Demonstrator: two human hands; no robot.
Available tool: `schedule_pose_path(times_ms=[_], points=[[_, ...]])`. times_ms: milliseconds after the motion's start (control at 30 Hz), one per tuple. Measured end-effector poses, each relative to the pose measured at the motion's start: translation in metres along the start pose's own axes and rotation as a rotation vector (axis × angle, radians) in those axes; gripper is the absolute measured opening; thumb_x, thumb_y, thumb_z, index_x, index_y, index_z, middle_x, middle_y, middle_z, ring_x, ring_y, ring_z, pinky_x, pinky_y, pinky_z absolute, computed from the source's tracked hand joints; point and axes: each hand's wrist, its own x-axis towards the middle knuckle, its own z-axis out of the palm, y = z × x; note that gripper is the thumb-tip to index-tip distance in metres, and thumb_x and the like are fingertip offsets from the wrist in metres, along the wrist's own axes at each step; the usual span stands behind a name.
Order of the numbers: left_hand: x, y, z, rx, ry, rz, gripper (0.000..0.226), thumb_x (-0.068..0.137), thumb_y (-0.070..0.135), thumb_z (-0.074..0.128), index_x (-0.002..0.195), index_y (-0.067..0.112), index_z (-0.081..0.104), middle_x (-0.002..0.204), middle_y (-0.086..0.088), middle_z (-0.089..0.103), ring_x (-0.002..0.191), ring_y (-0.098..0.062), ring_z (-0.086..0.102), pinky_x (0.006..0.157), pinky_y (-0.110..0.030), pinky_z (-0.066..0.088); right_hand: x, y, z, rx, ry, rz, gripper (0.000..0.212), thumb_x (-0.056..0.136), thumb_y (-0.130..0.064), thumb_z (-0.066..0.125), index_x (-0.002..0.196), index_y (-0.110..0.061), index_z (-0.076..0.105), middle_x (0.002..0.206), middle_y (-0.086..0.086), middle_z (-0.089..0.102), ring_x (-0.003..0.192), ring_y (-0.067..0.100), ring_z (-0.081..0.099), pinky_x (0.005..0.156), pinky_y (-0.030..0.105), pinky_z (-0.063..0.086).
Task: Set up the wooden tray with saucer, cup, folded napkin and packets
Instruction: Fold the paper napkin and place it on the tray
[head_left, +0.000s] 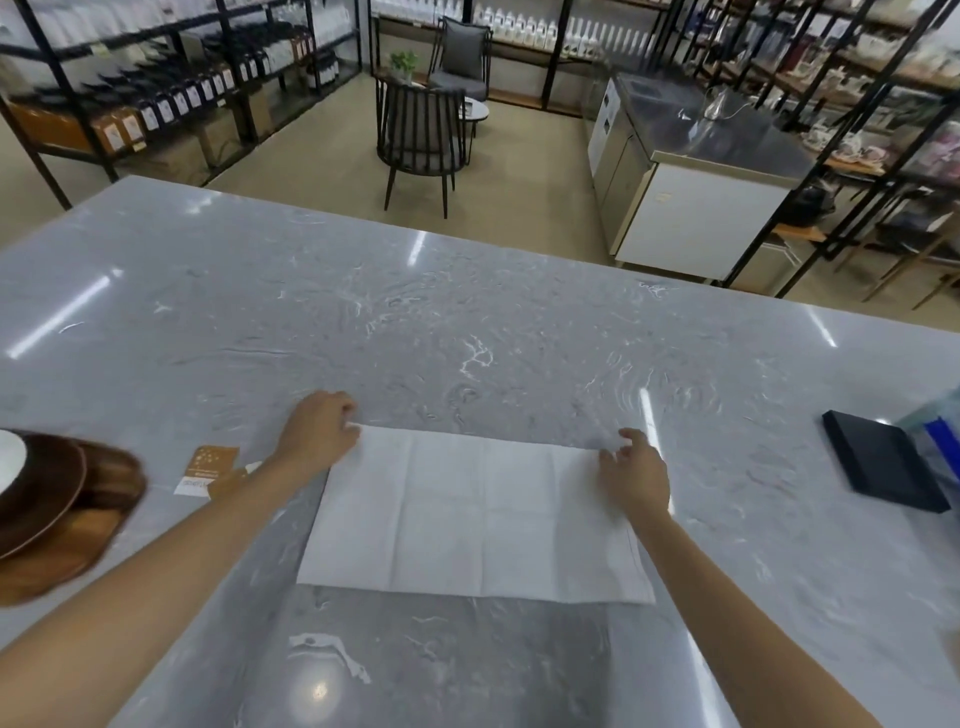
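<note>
A white napkin (478, 514) is lying unfolded near the table's (467, 322) front edge, its far corners being pinched by the left hand (317, 431) and right hand (636, 475). Packets (208, 470) and a wooden tray (78, 540) are sitting toward the left edge, a black box (883, 460) toward the right.

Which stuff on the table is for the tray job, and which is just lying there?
For the job:
- white napkin, spread flat, its far corners held by the left hand and right hand
- wooden tray at the left edge
- brown packet

Just lying about:
- black flat box
- chairs and shelves behind
</note>
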Motion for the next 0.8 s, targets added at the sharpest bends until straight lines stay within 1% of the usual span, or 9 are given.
schedule_pose_path(times_ms=[67, 100, 167, 233, 333, 400, 500, 633, 800], points=[[-0.024, 0.018, 0.015, 0.125, 0.017, 0.122, 0.039, 0.087, 0.018, 0.068, 0.125, 0.009, 0.064, 0.129, -0.014, 0.058, 0.126, -0.035, 0.05, 0.099, -0.042, 0.048, -0.026, -0.018, 0.021, -0.276, 0.086, -0.193, 0.059, 0.096, -0.034, 0.059, 0.15, -0.017, 0.042, 0.143, 0.017, 0.054, 0.132, 0.04, 0.049, 0.103, 0.05, 0.045], [-0.039, 0.03, 0.027, 0.125, 0.018, 0.204, 0.04, 0.09, 0.021, 0.064, 0.128, 0.009, 0.062, 0.134, -0.012, 0.054, 0.131, -0.033, 0.047, 0.102, -0.043, 0.048, -0.046, -0.028, 0.036, -0.295, 0.095, -0.327, 0.059, 0.098, -0.035, 0.056, 0.152, -0.016, 0.04, 0.149, 0.017, 0.05, 0.136, 0.039, 0.046, 0.105, 0.051, 0.044], [-0.067, 0.055, 0.055, 0.099, -0.021, 0.352, 0.04, 0.097, 0.025, 0.054, 0.134, 0.01, 0.06, 0.147, -0.008, 0.049, 0.143, -0.028, 0.038, 0.112, -0.044, 0.041, -0.088, -0.049, 0.069, -0.256, 0.013, -0.559, 0.057, 0.102, -0.035, 0.049, 0.154, -0.018, 0.038, 0.159, 0.015, 0.041, 0.145, 0.035, 0.039, 0.112, 0.049, 0.04], [-0.086, 0.074, 0.082, 0.143, -0.084, 0.379, 0.047, 0.101, 0.025, 0.042, 0.146, 0.012, 0.05, 0.16, -0.003, 0.037, 0.154, -0.023, 0.019, 0.124, -0.039, 0.023, -0.121, -0.064, 0.099, -0.281, -0.137, -0.669, 0.057, 0.104, -0.033, 0.04, 0.159, -0.022, 0.028, 0.168, 0.007, 0.023, 0.155, 0.026, 0.021, 0.122, 0.047, 0.027], [-0.104, 0.064, 0.101, 0.286, -0.099, 0.324, 0.056, 0.105, 0.032, 0.028, 0.159, 0.02, 0.024, 0.168, 0.005, 0.017, 0.157, -0.018, 0.003, 0.127, -0.037, 0.007, -0.136, -0.057, 0.114, -0.355, -0.206, -0.601, 0.058, 0.108, -0.038, 0.028, 0.162, -0.028, 0.012, 0.17, -0.006, 0.001, 0.158, 0.018, 0.003, 0.128, 0.043, 0.008], [-0.114, 0.043, 0.099, 0.307, -0.013, 0.31, 0.058, 0.103, 0.044, 0.027, 0.159, 0.027, 0.024, 0.168, 0.008, 0.018, 0.156, -0.019, 0.01, 0.126, -0.042, 0.011, -0.138, -0.034, 0.103, -0.372, -0.157, -0.548, 0.058, 0.105, -0.051, 0.023, 0.161, -0.039, 0.01, 0.169, -0.011, 0.001, 0.158, 0.015, 0.0, 0.128, 0.042, 0.005], [-0.121, 0.011, 0.091, 0.311, 0.067, 0.257, 0.062, 0.102, 0.052, 0.025, 0.159, 0.027, 0.024, 0.167, 0.004, 0.021, 0.156, -0.021, 0.014, 0.125, -0.044, 0.016, -0.129, 0.011, 0.07, -0.397, -0.102, -0.437, 0.061, 0.1, -0.063, 0.014, 0.158, -0.048, 0.004, 0.17, -0.014, -0.001, 0.158, 0.015, -0.002, 0.128, 0.044, 0.006], [-0.126, -0.008, 0.083, 0.349, 0.071, 0.203, 0.072, 0.099, 0.059, 0.025, 0.16, 0.021, 0.02, 0.168, -0.001, 0.016, 0.156, -0.021, 0.013, 0.125, -0.045, 0.016, -0.117, 0.052, 0.033, -0.454, -0.076, -0.281, 0.063, 0.1, -0.063, 0.011, 0.159, -0.044, 0.0, 0.171, -0.01, -0.001, 0.158, 0.016, -0.002, 0.128, 0.046, 0.006], [-0.126, -0.009, 0.078, 0.34, 0.076, 0.184, 0.079, 0.097, 0.064, 0.021, 0.16, 0.015, 0.019, 0.168, -0.006, 0.017, 0.156, -0.022, 0.015, 0.125, -0.044, 0.017, -0.115, 0.056, 0.025, -0.438, -0.088, -0.272, 0.067, 0.102, -0.062, 0.014, 0.161, -0.035, -0.001, 0.169, -0.009, -0.006, 0.158, 0.016, -0.004, 0.128, 0.045, 0.002]])
